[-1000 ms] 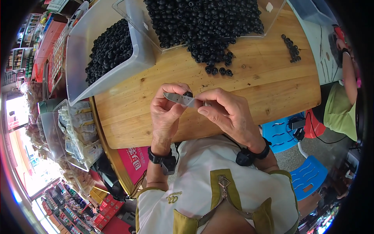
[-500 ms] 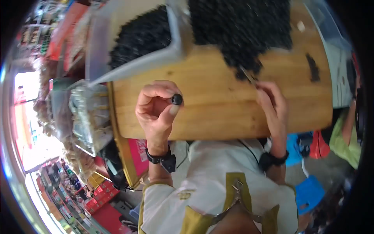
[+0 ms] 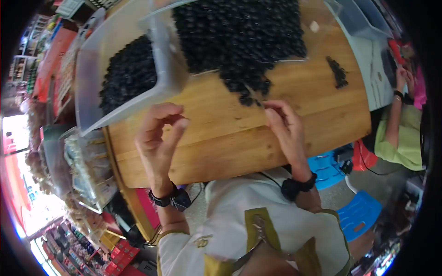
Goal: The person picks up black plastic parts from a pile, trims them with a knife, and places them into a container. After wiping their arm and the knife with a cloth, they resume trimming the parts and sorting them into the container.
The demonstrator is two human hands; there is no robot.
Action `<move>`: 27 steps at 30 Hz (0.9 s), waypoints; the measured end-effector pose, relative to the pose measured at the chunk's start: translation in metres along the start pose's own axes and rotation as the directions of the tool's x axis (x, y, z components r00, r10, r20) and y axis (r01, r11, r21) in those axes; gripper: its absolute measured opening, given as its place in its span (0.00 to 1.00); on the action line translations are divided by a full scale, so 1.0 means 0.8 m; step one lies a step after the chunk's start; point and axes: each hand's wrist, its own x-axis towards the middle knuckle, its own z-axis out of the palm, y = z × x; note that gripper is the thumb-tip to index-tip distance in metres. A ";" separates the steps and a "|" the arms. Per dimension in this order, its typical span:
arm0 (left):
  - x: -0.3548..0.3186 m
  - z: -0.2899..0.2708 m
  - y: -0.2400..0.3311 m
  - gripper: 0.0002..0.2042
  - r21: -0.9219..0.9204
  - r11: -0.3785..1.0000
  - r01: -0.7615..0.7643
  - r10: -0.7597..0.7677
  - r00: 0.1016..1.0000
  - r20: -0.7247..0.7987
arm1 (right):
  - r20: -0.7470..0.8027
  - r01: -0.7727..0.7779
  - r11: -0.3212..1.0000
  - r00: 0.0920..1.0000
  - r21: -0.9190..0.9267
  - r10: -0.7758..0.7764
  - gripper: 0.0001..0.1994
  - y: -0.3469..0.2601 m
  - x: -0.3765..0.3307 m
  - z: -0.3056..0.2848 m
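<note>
okay, head view, the only one; left hand (image 3: 159,138) hangs over the left part of the wooden table (image 3: 221,152), thumb and fingertips spread with a gap, no bead visible in it; right hand (image 3: 286,129) pinches a thin tool (image 3: 254,95) between thumb and forefinger, its end toward the loose black beads (image 3: 239,79) spilled past the tray's near edge; blurred, so cannot tell if the tip touches one; big bead heap (image 3: 239,37) sits on the clear tray (image 3: 311,40); smaller bead pile (image 3: 129,73) lies in the translucent plastic tub (image 3: 172,76) at left; small bead cluster (image 3: 337,72) lies apart on the table's right side; progress, my judgement: fingers look between pieces, a good share is in the tub, but tray and spill suggest plenty left; cannot tell which beads are handled and which untouched; co-worker's hands (image 3: 402,79) far right, beyond the table
</note>
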 end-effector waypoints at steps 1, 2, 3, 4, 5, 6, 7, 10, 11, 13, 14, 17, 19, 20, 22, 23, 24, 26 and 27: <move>0.005 0.020 -0.015 0.09 0.055 0.998 -0.045 0.040 0.996 0.086 | 0.001 0.013 1.000 1.000 -0.007 -0.013 0.09 0.007 0.007 0.000; 0.008 0.039 -0.021 0.09 0.016 1.000 -0.017 0.015 0.994 0.105 | -0.005 0.000 1.000 1.000 0.015 0.000 0.09 0.008 0.008 -0.002; 0.013 0.056 -0.023 0.09 0.125 0.991 -0.054 0.028 0.980 0.198 | -0.010 -0.011 0.999 1.000 0.038 0.011 0.10 0.008 0.010 -0.002; 0.015 0.072 -0.028 0.10 0.221 0.970 -0.100 0.034 0.958 0.286 | 0.018 -0.018 0.999 1.000 0.048 0.017 0.10 0.007 0.013 -0.005; 0.017 0.086 -0.038 0.08 0.248 0.961 -0.121 0.050 0.960 0.275 | 0.039 -0.024 0.998 0.999 0.063 0.022 0.10 0.006 0.012 -0.008; 0.014 0.097 -0.041 0.08 0.212 0.972 -0.102 0.037 0.957 0.288 | 0.041 -0.053 0.994 0.998 0.101 0.049 0.10 0.008 0.007 -0.010; 0.018 0.107 -0.041 0.08 0.299 0.948 -0.106 0.026 0.965 0.261 | 0.039 -0.070 0.988 0.997 0.140 0.065 0.10 0.009 0.007 -0.013; 0.031 0.123 -0.047 0.07 0.385 0.921 -0.060 -0.025 0.977 0.212 | 0.047 -0.099 0.977 0.995 0.186 0.092 0.10 0.015 0.009 -0.016; 0.031 0.127 -0.051 0.07 0.418 0.909 -0.008 -0.073 0.981 0.177 | 0.027 -0.098 0.982 0.995 0.164 0.095 0.10 0.015 0.009 -0.017; 0.030 0.127 -0.058 0.07 0.418 0.908 0.005 -0.083 0.982 0.169 | 0.119 -0.152 0.967 0.985 0.207 0.129 0.10 0.011 0.010 -0.018; 0.029 0.127 -0.057 0.07 0.446 0.895 0.025 -0.099 0.985 0.144 | 0.114 -0.144 0.970 0.986 0.196 0.124 0.10 0.009 0.009 -0.021; 0.023 0.131 -0.054 0.07 0.413 0.910 0.027 -0.089 0.987 0.131 | 0.113 -0.139 0.957 0.987 0.256 0.113 0.10 0.003 0.006 -0.019; 0.016 0.137 -0.056 0.07 0.314 0.944 0.100 -0.140 0.984 0.110 | 0.068 -0.088 0.972 0.995 0.220 0.075 0.10 0.012 -0.003 -0.021; 0.011 0.141 -0.050 0.08 0.251 0.949 0.190 -0.217 0.972 0.087 | 0.071 -0.105 0.969 0.993 0.222 0.091 0.10 0.013 -0.008 -0.022; 0.012 0.138 -0.072 0.09 0.339 0.941 -0.003 -0.057 0.984 0.168 | 0.065 -0.145 0.965 0.989 0.219 0.134 0.10 0.016 -0.011 -0.025; 0.014 0.138 -0.069 0.10 0.349 0.937 -0.005 -0.065 0.980 0.186 | 0.053 -0.177 0.961 0.984 0.214 0.169 0.11 0.016 -0.010 -0.023; 0.016 0.140 -0.065 0.10 0.352 0.936 -0.002 -0.076 0.975 0.208 | 0.060 -0.149 0.961 0.989 0.235 0.138 0.11 0.016 -0.003 -0.014; 0.009 0.139 -0.058 0.10 0.326 0.945 0.027 -0.097 0.975 0.200 | 0.071 -0.129 0.972 0.991 0.195 0.117 0.11 0.014 -0.011 -0.016; 0.010 0.130 -0.058 0.10 0.317 0.948 0.023 -0.093 0.974 0.207 | 0.144 -0.096 0.986 0.987 0.138 0.076 0.13 0.011 -0.004 -0.016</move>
